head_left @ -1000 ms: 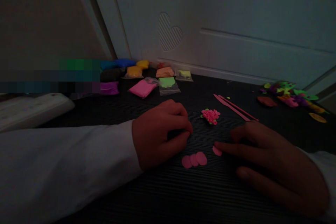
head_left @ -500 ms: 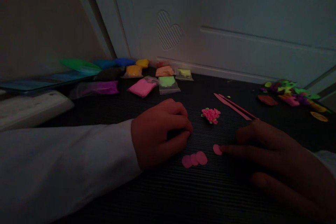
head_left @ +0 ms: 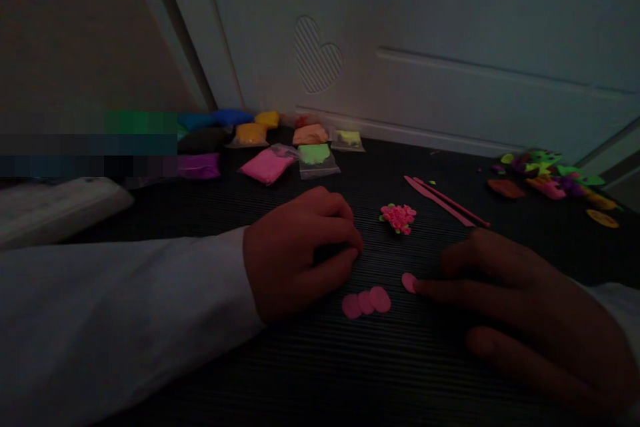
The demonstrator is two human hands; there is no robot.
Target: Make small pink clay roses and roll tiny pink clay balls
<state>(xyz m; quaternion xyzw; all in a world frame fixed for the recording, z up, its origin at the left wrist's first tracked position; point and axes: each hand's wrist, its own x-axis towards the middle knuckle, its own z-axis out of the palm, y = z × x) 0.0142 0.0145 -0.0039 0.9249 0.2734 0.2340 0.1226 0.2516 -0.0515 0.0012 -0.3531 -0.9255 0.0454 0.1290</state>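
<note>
Dim light. White panelled door (head_left: 450,27) with a ribbed heart shape pressed in, standing behind everything.

Black ribbed mat (head_left: 310,373) running from the door's foot toward the camera; all else lies on it.

Left hand (head_left: 295,253), white sleeve, resting on the mat in front of the door, curled loosely with fingertips tucked toward the thumb; whether anything is pinched inside cannot be told.

Right hand (head_left: 520,313), lying flat on the mat, fingers stretched out leftward and spread, holding nothing; its forefinger tip touches a single flat pink clay disc (head_left: 409,282).

Cluster of small clear bags of coloured clay (head_left: 280,147) — pink, green, orange, yellow, purple, blue — close to the door's foot, left of the heart.

Heap of mixed clay scraps, green, purple, red and yellow (head_left: 545,177), near the door's foot at the far right.

Two thin pink modelling sticks (head_left: 443,200), lying side by side at a slant, between the door and the right hand.

Small pink clay flower with green edge (head_left: 398,218), between the door and the two hands.

Row of three overlapping flat pink clay discs (head_left: 366,301), farther from the door than the flower, just beside the left hand's thumb, near the single disc but apart from it.
</note>
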